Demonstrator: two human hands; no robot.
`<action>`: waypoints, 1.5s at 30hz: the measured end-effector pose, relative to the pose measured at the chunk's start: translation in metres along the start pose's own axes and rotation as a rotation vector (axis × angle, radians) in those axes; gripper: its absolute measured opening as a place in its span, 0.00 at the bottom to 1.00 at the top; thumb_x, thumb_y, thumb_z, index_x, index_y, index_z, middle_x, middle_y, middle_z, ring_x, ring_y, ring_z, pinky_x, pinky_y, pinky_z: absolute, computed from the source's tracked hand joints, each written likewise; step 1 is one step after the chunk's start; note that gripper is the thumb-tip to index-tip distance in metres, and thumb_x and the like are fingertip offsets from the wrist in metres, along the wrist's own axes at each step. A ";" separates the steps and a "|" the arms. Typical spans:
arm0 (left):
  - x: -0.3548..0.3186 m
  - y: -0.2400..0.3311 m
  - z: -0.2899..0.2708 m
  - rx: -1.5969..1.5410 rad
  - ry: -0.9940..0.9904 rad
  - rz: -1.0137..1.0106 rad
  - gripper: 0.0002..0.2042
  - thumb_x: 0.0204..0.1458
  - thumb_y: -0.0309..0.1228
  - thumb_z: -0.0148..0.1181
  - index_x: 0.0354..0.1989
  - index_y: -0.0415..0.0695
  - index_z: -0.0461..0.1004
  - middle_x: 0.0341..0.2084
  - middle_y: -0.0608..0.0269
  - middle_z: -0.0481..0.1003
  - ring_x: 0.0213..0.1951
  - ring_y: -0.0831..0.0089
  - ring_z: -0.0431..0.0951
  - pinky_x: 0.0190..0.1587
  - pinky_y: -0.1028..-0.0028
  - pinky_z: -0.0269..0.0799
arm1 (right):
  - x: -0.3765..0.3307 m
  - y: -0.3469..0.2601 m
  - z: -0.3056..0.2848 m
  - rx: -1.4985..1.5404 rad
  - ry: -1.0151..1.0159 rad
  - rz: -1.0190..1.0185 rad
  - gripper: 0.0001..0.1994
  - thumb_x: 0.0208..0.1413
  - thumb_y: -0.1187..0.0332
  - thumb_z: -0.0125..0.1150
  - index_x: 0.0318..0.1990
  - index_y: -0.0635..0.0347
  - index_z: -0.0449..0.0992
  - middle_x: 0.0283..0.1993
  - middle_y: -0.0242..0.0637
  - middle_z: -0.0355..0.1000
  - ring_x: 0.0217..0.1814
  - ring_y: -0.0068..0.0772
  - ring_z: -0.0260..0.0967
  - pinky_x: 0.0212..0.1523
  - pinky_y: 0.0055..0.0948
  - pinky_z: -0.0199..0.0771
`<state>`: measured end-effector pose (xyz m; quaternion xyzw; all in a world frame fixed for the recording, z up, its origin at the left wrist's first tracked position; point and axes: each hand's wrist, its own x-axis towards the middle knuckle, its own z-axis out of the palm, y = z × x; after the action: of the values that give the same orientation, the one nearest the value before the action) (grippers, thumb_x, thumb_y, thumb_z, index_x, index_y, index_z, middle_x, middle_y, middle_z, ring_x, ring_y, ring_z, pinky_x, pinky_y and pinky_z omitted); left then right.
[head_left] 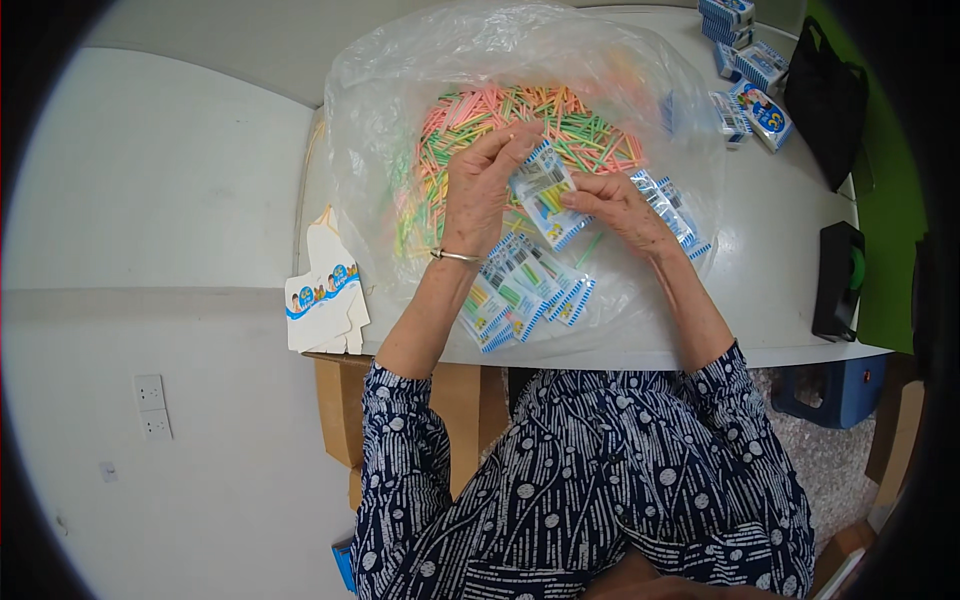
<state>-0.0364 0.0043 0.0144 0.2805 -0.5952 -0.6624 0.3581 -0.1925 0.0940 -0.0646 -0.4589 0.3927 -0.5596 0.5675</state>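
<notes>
My right hand grips a small clear-and-blue printed packet with its thumb on the front. Yellow-green sticks show through the packet's window. At the packet's upper end, the fingers of my left hand are pinched together; what lies between them is hidden. Behind both hands spreads a heap of thin pink, green, yellow and orange sticks on a clear plastic bag. Several filled packets lie overlapping below my left hand. More packets lie beside my right wrist, partly covered by it.
Flattened white printed cardboard lies at the table's left edge. Small blue-and-white boxes stand at the far right, near a black bag. A black tape dispenser sits at the right edge. Below are a cardboard box and a blue stool.
</notes>
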 end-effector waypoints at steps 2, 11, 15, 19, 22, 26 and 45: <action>-0.001 0.001 -0.001 0.002 -0.009 -0.028 0.13 0.55 0.30 0.59 0.46 0.36 0.76 0.42 0.60 0.77 0.43 0.78 0.74 0.48 0.77 0.69 | 0.001 -0.001 0.004 0.035 0.013 -0.002 0.15 0.59 0.63 0.58 0.47 0.66 0.77 0.42 0.28 0.74 0.42 0.13 0.66 0.44 0.16 0.65; 0.015 0.019 -0.005 0.015 0.060 0.122 0.15 0.57 0.35 0.57 0.46 0.36 0.76 0.40 0.63 0.77 0.45 0.78 0.73 0.48 0.77 0.68 | -0.001 -0.004 0.006 0.143 0.133 0.023 0.16 0.59 0.63 0.58 0.48 0.66 0.76 0.39 0.28 0.76 0.40 0.14 0.68 0.43 0.16 0.66; 0.030 0.017 -0.028 0.323 0.310 0.220 0.15 0.55 0.35 0.60 0.45 0.36 0.75 0.33 0.67 0.75 0.41 0.78 0.71 0.46 0.78 0.66 | 0.004 0.005 -0.003 0.053 0.164 -0.018 0.15 0.58 0.63 0.59 0.47 0.65 0.77 0.39 0.28 0.76 0.40 0.14 0.68 0.43 0.17 0.66; 0.010 -0.004 -0.016 0.351 0.074 0.204 0.15 0.52 0.31 0.63 0.46 0.37 0.75 0.27 0.71 0.72 0.32 0.82 0.68 0.37 0.80 0.66 | 0.004 -0.002 0.004 0.100 0.173 -0.048 0.13 0.57 0.65 0.59 0.45 0.64 0.77 0.39 0.26 0.75 0.39 0.11 0.67 0.43 0.17 0.65; 0.003 -0.012 -0.011 0.479 -0.117 0.042 0.17 0.52 0.20 0.60 0.51 0.37 0.72 0.37 0.64 0.77 0.36 0.80 0.76 0.41 0.79 0.73 | 0.002 -0.003 0.007 0.109 0.166 0.009 0.13 0.56 0.65 0.60 0.45 0.64 0.77 0.39 0.27 0.75 0.39 0.12 0.67 0.43 0.17 0.65; 0.000 -0.017 -0.016 0.487 -0.141 0.085 0.18 0.52 0.19 0.59 0.52 0.39 0.71 0.38 0.65 0.76 0.39 0.80 0.76 0.42 0.79 0.73 | 0.002 -0.005 0.009 0.066 0.081 0.049 0.13 0.55 0.66 0.61 0.45 0.64 0.77 0.39 0.28 0.76 0.40 0.13 0.68 0.42 0.17 0.66; -0.024 -0.009 -0.032 0.397 -0.208 0.094 0.23 0.51 0.21 0.61 0.56 0.40 0.63 0.40 0.64 0.72 0.42 0.79 0.73 0.44 0.79 0.72 | 0.006 -0.007 0.017 -0.244 -0.040 0.229 0.11 0.50 0.63 0.66 0.35 0.62 0.80 0.29 0.27 0.75 0.29 0.12 0.66 0.30 0.16 0.63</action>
<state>0.0020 0.0052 0.0001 0.2475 -0.7599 -0.5403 0.2634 -0.1772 0.0895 -0.0531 -0.4877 0.4960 -0.4304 0.5752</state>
